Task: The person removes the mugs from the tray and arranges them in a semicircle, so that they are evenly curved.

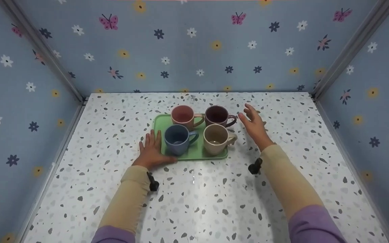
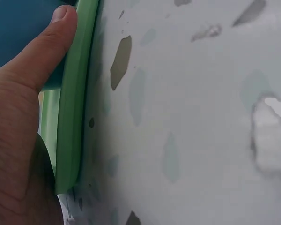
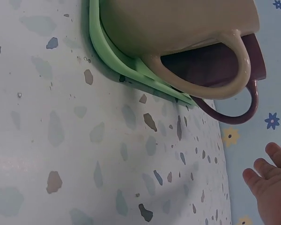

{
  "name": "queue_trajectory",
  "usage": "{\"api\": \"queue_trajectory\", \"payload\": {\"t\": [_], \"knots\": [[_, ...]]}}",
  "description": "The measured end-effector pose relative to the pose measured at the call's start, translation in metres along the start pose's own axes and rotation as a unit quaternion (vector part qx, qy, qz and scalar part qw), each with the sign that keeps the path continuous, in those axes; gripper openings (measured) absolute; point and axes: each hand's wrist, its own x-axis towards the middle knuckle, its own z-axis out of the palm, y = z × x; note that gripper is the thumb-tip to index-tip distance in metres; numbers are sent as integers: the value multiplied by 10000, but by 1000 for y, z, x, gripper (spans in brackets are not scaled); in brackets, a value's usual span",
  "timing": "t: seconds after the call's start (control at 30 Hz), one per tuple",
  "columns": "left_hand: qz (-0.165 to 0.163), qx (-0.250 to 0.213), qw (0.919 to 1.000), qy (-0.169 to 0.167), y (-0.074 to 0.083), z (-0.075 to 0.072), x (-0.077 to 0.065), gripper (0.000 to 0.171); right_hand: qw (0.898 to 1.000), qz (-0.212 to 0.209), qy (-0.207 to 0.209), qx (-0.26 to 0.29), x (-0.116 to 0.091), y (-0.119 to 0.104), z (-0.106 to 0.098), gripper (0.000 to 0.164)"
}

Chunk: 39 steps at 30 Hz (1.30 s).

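Note:
A green tray (image 1: 195, 154) bears a pink mug (image 1: 183, 114), a dark maroon mug (image 1: 216, 115), a blue mug (image 1: 177, 140) and a beige mug (image 1: 215, 139), all upright with handles to the right. My left hand (image 1: 151, 153) lies at the tray's front left corner, fingers spread along its left side. In the left wrist view the thumb (image 2: 47, 49) rests along the tray's rim beside the blue mug. My right hand (image 1: 254, 125) hovers right of the tray, apart from the maroon mug's handle, fingers loosely bent and holding nothing.
A white speckled tabletop (image 1: 194, 202) surrounds the tray. Blue panels with flowers and butterflies (image 1: 194, 50) stand at the back and both sides, joined by grey corner posts (image 1: 349, 44). Small black devices (image 1: 255, 166) sit on both wrists.

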Motion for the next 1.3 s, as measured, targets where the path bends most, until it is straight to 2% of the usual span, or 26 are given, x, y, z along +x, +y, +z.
{"api": "queue_trajectory", "payload": {"t": [0.17, 0.43, 0.7, 0.87, 1.07, 1.3], "knots": [[33, -15, 10000, 71, -2, 4, -1, 142, 9991, 19, 88, 408, 1, 6, 8, 67], [117, 104, 9998, 97, -2, 4, -1, 140, 9992, 232, 56, 308, 5, 13, 20, 69], [62, 5, 9999, 153, 0, 0, -1, 139, 9986, 261, 3, 463, 10, 16, 35, 57], [20, 73, 9999, 76, -1, 3, -2, 138, 9970, 625, -56, 461, 9, 15, 41, 56], [-26, 73, 10000, 21, -2, 4, -2, 141, 9936, 801, -75, 792, 13, 26, 45, 56], [-52, 83, 9999, 49, -3, 3, 0, 143, 9888, 890, 97, 1198, 15, 24, 48, 44]]}}
